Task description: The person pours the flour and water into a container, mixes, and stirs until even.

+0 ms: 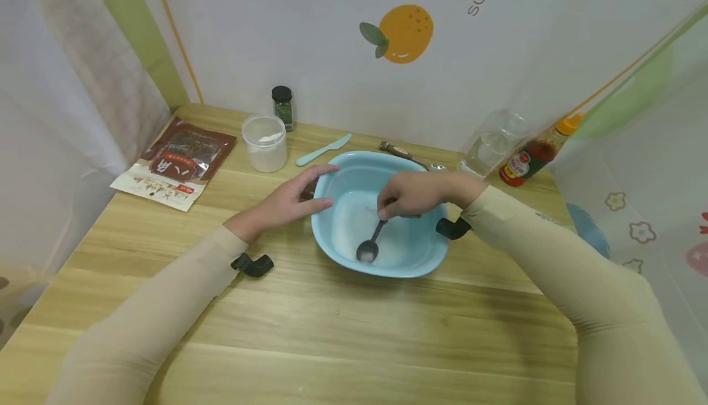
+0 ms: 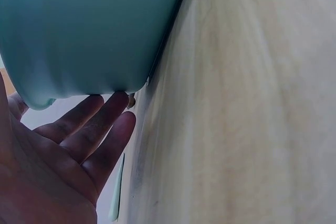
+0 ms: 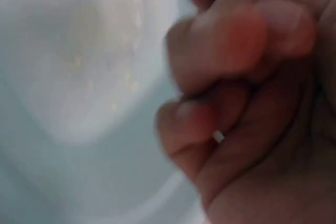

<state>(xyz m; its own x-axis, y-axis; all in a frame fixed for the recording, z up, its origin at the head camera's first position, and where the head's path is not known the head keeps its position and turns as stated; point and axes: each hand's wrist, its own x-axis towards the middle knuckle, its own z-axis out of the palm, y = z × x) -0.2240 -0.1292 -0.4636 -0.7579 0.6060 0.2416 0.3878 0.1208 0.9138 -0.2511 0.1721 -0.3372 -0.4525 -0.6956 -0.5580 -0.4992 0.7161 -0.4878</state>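
Observation:
A light blue plastic basin (image 1: 381,271) stands on the table with whitish contents in its bottom. My left hand (image 1: 286,201) holds it by the left rim, and several fingertips (image 2: 124,121) press against the outer wall (image 2: 89,30) in the left wrist view. Over the basin, my right hand (image 1: 416,194) grips a dark spoon (image 1: 367,251), its bowl low inside with a little white stuff in it. In the right wrist view the curled right hand (image 3: 236,87) is blurred and hides most of the handle; small yellowish flecks show in the basin (image 3: 126,177).
Behind the basin lie a pale green knife (image 1: 323,150) and a metal spoon (image 1: 437,167). To the left are a clear tub (image 1: 265,150) of white powder, a herb jar (image 1: 283,110) and a brown food pouch (image 1: 179,162). A glass (image 1: 489,147) and a red sauce bottle (image 1: 533,156) stand at right.

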